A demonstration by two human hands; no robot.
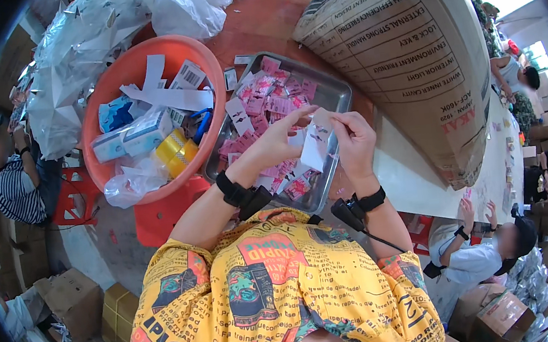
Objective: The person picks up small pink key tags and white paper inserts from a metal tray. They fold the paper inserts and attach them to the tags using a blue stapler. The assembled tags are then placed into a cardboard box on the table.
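Both hands are raised over a metal tray [332, 97] in front of me. A small white card [315, 147] with a dark mark is between them, its tan top edge uppermost. My right hand [356, 140] pinches the card's upper right edge between thumb and fingertips. On the other side, my left hand [281, 142] has its thumb and fingers closed on the card, partly hidden by it. Many pink printed packets [278, 93] fill the tray beneath, with some white cards [238, 115] among them. Black bands with small devices are strapped round both wrists.
Left of the tray, an orange basin [217, 76] holds white boxes, paper strips, yellow tape rolls [176, 152] and a blue-handled thing. It rests on a red stool [164, 218]. A large cardboard box [409, 54] leans at the right. Plastic bags [194, 4] lie behind. Several people sit nearby.
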